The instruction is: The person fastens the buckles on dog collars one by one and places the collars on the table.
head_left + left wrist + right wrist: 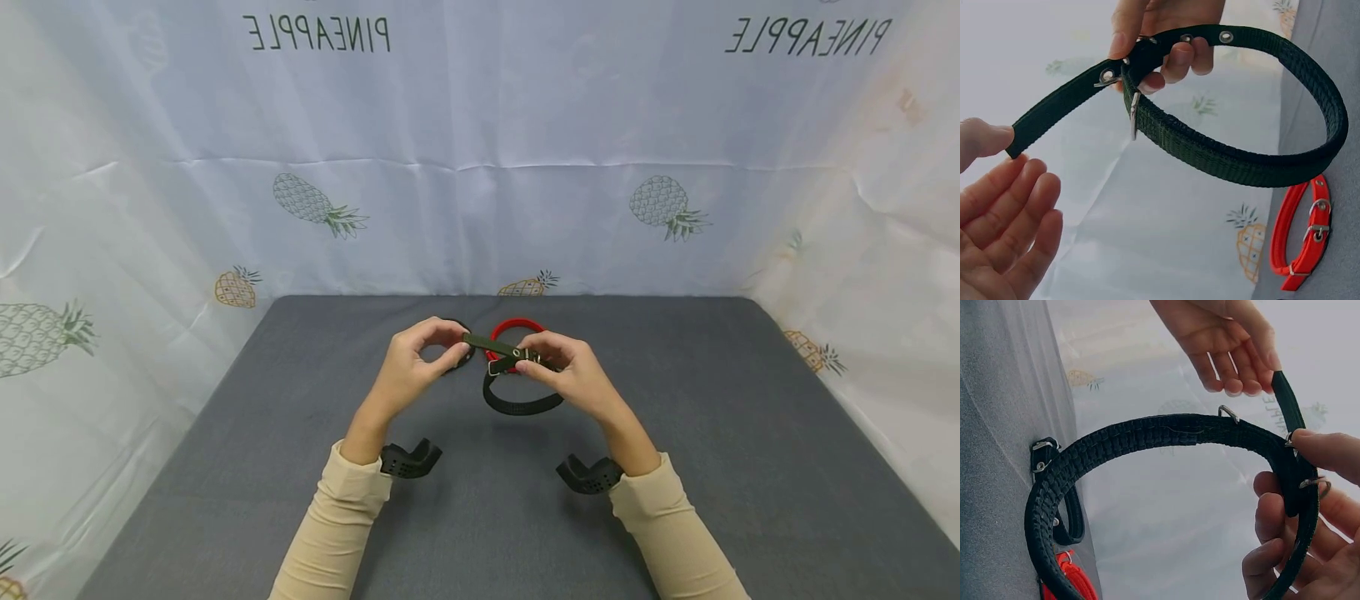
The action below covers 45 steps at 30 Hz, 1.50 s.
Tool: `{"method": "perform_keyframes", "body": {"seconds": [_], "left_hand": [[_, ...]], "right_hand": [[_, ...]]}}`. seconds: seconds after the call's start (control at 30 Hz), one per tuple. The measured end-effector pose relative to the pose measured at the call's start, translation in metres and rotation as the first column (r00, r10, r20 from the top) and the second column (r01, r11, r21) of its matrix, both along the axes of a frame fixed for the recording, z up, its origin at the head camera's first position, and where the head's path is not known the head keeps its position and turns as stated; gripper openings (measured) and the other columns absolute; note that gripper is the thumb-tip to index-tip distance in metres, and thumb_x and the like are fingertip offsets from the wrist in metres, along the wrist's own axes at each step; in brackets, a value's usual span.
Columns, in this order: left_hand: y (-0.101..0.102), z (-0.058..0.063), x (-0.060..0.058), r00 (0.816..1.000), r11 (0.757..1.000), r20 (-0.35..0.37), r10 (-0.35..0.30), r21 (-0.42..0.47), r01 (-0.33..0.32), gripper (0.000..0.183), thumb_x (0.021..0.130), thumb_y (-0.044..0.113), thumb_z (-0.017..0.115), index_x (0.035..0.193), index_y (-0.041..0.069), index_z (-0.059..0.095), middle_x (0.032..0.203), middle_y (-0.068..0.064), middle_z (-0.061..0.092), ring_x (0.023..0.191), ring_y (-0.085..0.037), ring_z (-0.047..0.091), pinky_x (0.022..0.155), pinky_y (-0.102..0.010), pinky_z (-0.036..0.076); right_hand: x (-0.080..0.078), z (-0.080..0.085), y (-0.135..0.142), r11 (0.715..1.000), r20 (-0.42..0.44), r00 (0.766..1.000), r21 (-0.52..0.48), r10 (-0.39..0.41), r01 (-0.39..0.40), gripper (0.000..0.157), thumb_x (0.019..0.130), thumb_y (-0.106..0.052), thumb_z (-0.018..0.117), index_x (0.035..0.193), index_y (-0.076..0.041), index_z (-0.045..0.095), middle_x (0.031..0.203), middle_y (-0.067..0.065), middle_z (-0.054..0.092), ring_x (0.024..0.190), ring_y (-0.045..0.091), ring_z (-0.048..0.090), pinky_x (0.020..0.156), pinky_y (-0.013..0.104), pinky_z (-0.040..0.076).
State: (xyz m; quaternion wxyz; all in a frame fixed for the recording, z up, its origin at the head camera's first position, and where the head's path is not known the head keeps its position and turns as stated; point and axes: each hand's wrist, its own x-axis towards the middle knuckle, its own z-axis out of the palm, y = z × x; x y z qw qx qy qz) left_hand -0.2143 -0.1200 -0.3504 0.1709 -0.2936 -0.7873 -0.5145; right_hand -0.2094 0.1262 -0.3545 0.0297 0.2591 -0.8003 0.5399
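A dark green webbing collar (517, 407), formed into a loop with metal eyelets, hangs between both hands above the table. My left hand (408, 367) pinches the tip of its strap between thumb and index finger, the other fingers spread loose, as the left wrist view shows. At the buckle end, my right hand (566, 371) grips the collar with the thumb on top and fingers curled beneath. The strap tip (1041, 119) stretches straight out from the buckle towards the left hand. A metal D-ring (1134, 115) hangs from the loop close to the buckle.
On the grey table (247, 467), beyond the hands, lies a red buckled collar (1317, 240). Left of it is a black collar (1074, 515), partly hidden by the left hand in the head view. A white pineapple-print curtain (480, 225) closes off the back and sides.
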Motion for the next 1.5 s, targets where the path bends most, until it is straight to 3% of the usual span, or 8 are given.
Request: {"method": "perform_keyframes", "body": {"seconds": [0.13, 0.47, 1.0, 1.1, 1.17, 1.33, 1.5], "left_hand": [[0.000, 0.000, 0.000, 1.000, 1.000, 0.001, -0.010, 0.017, 0.010, 0.015, 0.087, 0.003, 0.069, 0.102, 0.002, 0.068, 0.095, -0.014, 0.070, 0.088, 0.003, 0.062, 0.081, -0.029, 0.057], [0.003, -0.002, 0.002, 0.997, 0.995, 0.050, -0.053, 0.088, 0.048, 0.018, 0.088, 0.002, 0.066, 0.106, -0.001, 0.066, 0.100, -0.018, 0.067, 0.089, 0.005, 0.061, 0.083, -0.022, 0.055], [0.016, -0.009, 0.002, 0.982, 0.990, 0.159, -0.104, 0.114, 0.086, 0.021, 0.092, 0.008, 0.063, 0.111, -0.002, 0.063, 0.106, -0.023, 0.067, 0.095, -0.004, 0.065, 0.088, -0.027, 0.055], [0.024, -0.011, 0.004, 0.967, 0.986, 0.213, -0.141, 0.118, 0.118, 0.022, 0.094, 0.010, 0.061, 0.113, -0.001, 0.063, 0.110, -0.023, 0.067, 0.098, -0.011, 0.067, 0.089, -0.027, 0.056], [0.029, -0.014, 0.005, 0.951, 0.982, 0.259, -0.166, 0.132, 0.136, 0.024, 0.095, 0.012, 0.060, 0.115, -0.001, 0.063, 0.113, -0.024, 0.066, 0.099, -0.009, 0.068, 0.088, -0.024, 0.055], [0.037, -0.017, 0.006, 0.894, 0.966, 0.382, -0.236, 0.190, 0.173, 0.031, 0.098, 0.017, 0.057, 0.119, -0.005, 0.061, 0.118, -0.027, 0.063, 0.093, 0.006, 0.064, 0.089, -0.020, 0.054], [0.039, -0.019, 0.007, 0.846, 0.940, 0.428, -0.319, 0.259, 0.223, 0.037, 0.099, 0.020, 0.054, 0.120, -0.011, 0.058, 0.114, -0.035, 0.060, 0.087, 0.004, 0.065, 0.090, -0.024, 0.056]], "right_hand": [[0.000, 0.000, 0.000, 1.000, 0.006, 1.000, -0.001, 0.002, -0.002, 0.020, 0.089, -0.007, 0.067, 0.108, -0.001, 0.064, 0.099, 0.019, 0.066, 0.079, 0.003, 0.063, 0.072, 0.022, 0.051], [0.001, 0.002, -0.001, 1.000, 0.019, 1.000, -0.011, -0.004, 0.004, 0.019, 0.092, -0.006, 0.062, 0.110, 0.002, 0.062, 0.100, 0.023, 0.066, 0.074, 0.002, 0.061, 0.070, 0.025, 0.055], [0.002, 0.003, 0.001, 0.997, 0.002, 1.000, -0.074, 0.025, -0.025, 0.019, 0.094, -0.009, 0.060, 0.110, 0.003, 0.061, 0.091, 0.020, 0.062, 0.067, 0.006, 0.056, 0.063, 0.023, 0.051], [0.003, 0.003, -0.001, 0.995, -0.010, 0.999, -0.089, 0.038, -0.038, 0.020, 0.095, -0.010, 0.060, 0.110, 0.003, 0.060, 0.089, 0.016, 0.061, 0.066, 0.006, 0.055, 0.062, 0.022, 0.051], [0.003, 0.002, -0.002, 0.994, -0.015, 0.999, -0.096, 0.046, -0.048, 0.020, 0.095, -0.010, 0.060, 0.109, 0.004, 0.060, 0.088, 0.009, 0.060, 0.066, 0.006, 0.054, 0.062, 0.022, 0.050], [0.004, 0.001, -0.004, 0.992, -0.034, 0.997, -0.107, 0.067, -0.070, 0.022, 0.096, -0.013, 0.060, 0.109, 0.004, 0.060, 0.085, -0.006, 0.058, 0.066, 0.004, 0.053, 0.061, 0.022, 0.049], [0.004, 0.001, -0.005, 0.989, -0.032, 0.996, -0.119, 0.088, -0.091, 0.022, 0.096, -0.014, 0.059, 0.110, 0.004, 0.059, 0.085, -0.007, 0.058, 0.066, 0.005, 0.052, 0.061, 0.023, 0.048]]}}
